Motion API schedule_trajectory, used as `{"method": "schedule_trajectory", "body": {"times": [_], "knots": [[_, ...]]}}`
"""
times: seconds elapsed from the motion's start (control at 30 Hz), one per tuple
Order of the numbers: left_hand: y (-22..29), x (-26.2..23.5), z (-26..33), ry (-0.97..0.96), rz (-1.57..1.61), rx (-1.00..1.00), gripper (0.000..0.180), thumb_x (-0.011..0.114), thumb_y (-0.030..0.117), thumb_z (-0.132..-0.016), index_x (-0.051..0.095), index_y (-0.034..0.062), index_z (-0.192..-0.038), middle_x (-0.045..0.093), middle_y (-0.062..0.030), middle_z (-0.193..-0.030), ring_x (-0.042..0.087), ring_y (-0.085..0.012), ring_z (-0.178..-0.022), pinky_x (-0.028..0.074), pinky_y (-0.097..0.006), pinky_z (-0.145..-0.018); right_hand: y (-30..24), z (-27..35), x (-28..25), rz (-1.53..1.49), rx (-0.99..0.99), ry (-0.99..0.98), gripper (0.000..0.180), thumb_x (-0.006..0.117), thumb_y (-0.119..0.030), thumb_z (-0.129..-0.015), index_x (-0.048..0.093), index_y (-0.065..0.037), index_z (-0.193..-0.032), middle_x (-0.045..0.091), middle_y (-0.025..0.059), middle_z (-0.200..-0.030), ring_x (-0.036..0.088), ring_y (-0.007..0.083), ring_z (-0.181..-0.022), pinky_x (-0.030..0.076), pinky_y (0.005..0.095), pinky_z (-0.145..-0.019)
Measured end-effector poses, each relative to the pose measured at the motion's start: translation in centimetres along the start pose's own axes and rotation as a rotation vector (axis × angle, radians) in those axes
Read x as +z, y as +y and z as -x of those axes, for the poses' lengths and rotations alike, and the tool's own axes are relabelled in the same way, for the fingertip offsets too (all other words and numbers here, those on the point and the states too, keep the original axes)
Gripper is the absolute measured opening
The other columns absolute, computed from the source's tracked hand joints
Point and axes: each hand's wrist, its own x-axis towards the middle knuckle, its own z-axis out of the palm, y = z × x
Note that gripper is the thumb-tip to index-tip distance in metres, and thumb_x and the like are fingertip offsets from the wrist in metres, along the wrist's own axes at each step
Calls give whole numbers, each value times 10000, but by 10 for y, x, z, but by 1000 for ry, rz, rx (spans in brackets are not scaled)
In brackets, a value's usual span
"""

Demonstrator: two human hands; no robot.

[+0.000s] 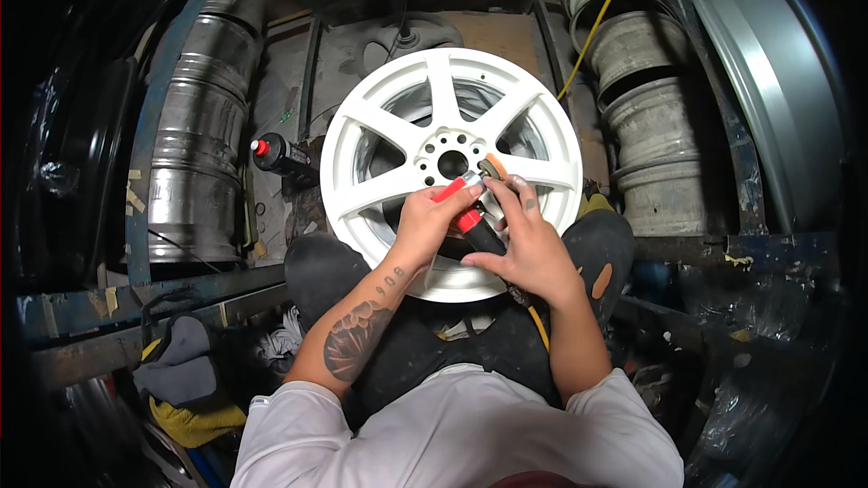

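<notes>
A white multi-spoke alloy wheel [398, 131] leans face-up against my knees. Over its lower right spokes, both hands hold a small air tool [470, 217] with a red and black body and a silver head. My left hand [429, 221] wraps the red front part near the head. My right hand [529, 248] grips the black rear body, its fingers near a small tan sanding pad [493, 166] at the tool's tip, next to the wheel's hub. An orange hose [541, 327] runs down from the tool between my legs.
Bare metal wheel rims are stacked at left [194, 126] and right [646, 117]. A black bottle with a red cap [280, 155] lies left of the wheel. A yellow cord [601, 18] runs at upper right. Rags [185, 380] lie at lower left.
</notes>
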Motion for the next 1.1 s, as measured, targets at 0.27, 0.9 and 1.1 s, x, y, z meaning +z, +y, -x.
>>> {"method": "schedule_trajectory", "body": {"times": [0.27,0.9,1.1], "knots": [[-1,3,3,-134,344,39,555,514,486,-1082,643,-28,-1248,749,-162,-1033,758,-221,-819,645,-350,-786,0,-3,15,-120,-46,324,1005,800,-154,-865,218,-64,-1678,727,257,-1005,717,370,-775,577,430,-761],[-53,28,16,-622,-222,134,435,636,402,-1059,636,48,-1313,706,-56,-1052,675,-145,-929,537,-318,-797,-4,31,-56,-705,-2,468,929,718,66,-886,228,-27,-1670,680,178,-1255,668,184,-1083,526,298,-957],[-46,53,57,-724,-752,256,663,765,396,-941,563,-13,-1422,695,-235,-1184,704,-350,-1054,555,-420,-946,3,134,-86,6,368,334,925,834,-171,-895,290,-17,-1627,726,259,-1131,743,275,-1006,554,356,-901]]}}
